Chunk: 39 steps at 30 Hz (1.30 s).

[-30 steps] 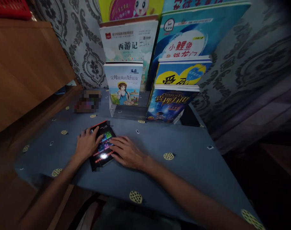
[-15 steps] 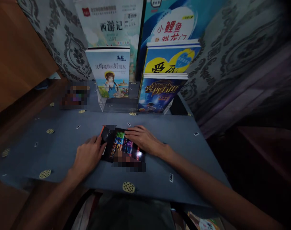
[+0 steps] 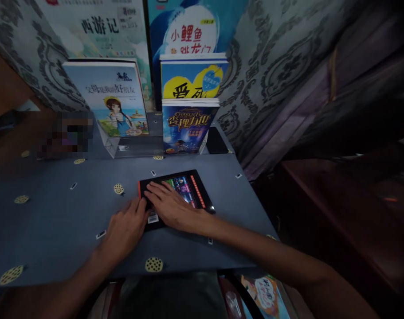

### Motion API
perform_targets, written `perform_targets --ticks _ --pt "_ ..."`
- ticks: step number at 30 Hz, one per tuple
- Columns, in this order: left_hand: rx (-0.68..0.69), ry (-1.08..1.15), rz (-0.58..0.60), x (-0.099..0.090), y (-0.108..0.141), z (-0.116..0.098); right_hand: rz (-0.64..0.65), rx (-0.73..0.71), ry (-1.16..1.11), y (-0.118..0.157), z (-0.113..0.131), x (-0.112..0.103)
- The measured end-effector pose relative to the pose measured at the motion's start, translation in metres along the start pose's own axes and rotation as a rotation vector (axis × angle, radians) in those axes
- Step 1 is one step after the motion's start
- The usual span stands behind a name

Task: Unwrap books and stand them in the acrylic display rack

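Note:
A dark book with an orange-red left edge and small colourful pictures (image 3: 198, 188) lies flat on the patterned blue cloth. My right hand (image 3: 170, 204) rests across its left part, fingers extended and slightly apart, covering some of the pictures. At the book's left edge is my left hand (image 3: 130, 221), its fingers bent and pressed together against the edge, the thumb touching near a white barcode label. The two hands almost meet there.
Upright books stand in a clear holder at the back, including a blue one (image 3: 185, 128) and one with a girl on its cover (image 3: 118, 106). A dark flat object (image 3: 217, 141) lies right of them. Another book (image 3: 266, 294) sits below the table edge.
My right hand has slid left over the book towards my left hand, uncovering its right side. The camera view has shifted, so the standing books appear further left.

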State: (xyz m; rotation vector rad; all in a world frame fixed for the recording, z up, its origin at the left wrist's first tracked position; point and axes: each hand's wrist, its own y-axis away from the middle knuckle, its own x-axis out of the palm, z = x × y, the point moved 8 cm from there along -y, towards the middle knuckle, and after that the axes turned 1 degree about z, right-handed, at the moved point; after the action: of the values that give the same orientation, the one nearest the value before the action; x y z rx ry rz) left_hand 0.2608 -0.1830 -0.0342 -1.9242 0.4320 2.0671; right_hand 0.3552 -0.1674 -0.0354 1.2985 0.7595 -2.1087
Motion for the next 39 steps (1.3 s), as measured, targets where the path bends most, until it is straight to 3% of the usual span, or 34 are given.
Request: perform_targets --ticks 6,10,18,24,28,31,36,39 --pt "0.092 0.032 -0.188 -0.005 -0.006 -0.001 -0.038 0.001 0.030 -0.006 -0.008 -0.005" --pt "0.133 0.097 -0.258 0.000 -0.009 0.003 -0.072 0.069 0.040 0.007 -0.030 -0.014" --pt "0.220 0.140 -0.238 0.009 -0.023 -0.001 -0.125 0.323 0.086 0.065 -0.079 -0.030" --pt "0.282 0.172 -0.190 0.003 -0.035 -0.009 -0.196 0.420 0.092 0.102 -0.086 -0.037" --pt "0.323 0.250 -0.213 -0.003 -0.036 -0.013 -0.193 0.441 0.119 0.105 -0.085 -0.040" --pt "0.324 0.344 -0.255 -0.007 -0.034 -0.009 -0.149 0.346 0.133 0.090 -0.069 -0.042" --pt "0.323 0.619 -0.247 -0.007 -0.036 0.009 0.092 -0.175 0.034 0.051 0.009 -0.022" --pt "0.278 0.767 -0.219 -0.003 -0.040 0.023 0.177 -0.328 0.007 0.039 0.036 -0.008"
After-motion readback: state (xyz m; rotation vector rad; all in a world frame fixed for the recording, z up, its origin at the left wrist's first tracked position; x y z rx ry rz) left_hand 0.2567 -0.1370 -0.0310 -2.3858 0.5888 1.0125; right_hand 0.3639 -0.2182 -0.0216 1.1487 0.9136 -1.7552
